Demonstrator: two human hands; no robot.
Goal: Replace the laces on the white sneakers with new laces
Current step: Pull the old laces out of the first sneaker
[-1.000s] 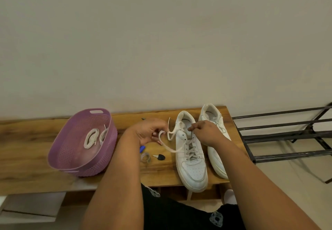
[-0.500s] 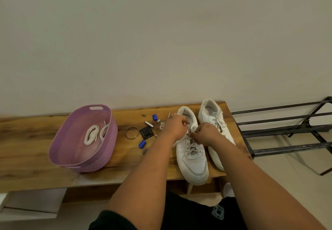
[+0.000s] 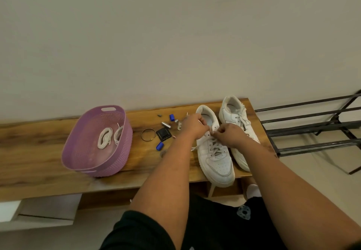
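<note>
The head view looked down on a wooden worktop (image 3: 39, 152) set against a plain wall. We saw two white sneakers side by side at its right end, toes toward the person. Both hands met over the upper eyelets of the nearer sneaker (image 3: 214, 158). The left hand (image 3: 192, 125) had its fingers curled, pinching what we took to be the old lace (image 3: 215, 149) near the top of the tongue. The right hand (image 3: 228, 134) was curled too, pinching the same lace just beside it. Lower rows of the lace stayed threaded, and a loose end trailed off the shoe's left side onto the wood. The far sneaker (image 3: 234, 117) sat fully laced, touching or nearly touching the first.

To the left, well apart from the shoes, stood a purple basket (image 3: 93, 163) holding the coiled new laces (image 3: 105, 137). Between basket and shoes lay small clutter: a ring (image 3: 148, 135), a dark square piece (image 3: 163, 134), and two blue caps.

We judged the unlacing only partly done on the first shoe. A hard pull could drag the light shoe along the worktop, since neither hand pinned it down, and its toe already overhung the front edge. The trailing end could also sweep the small bits off the wood.
</note>
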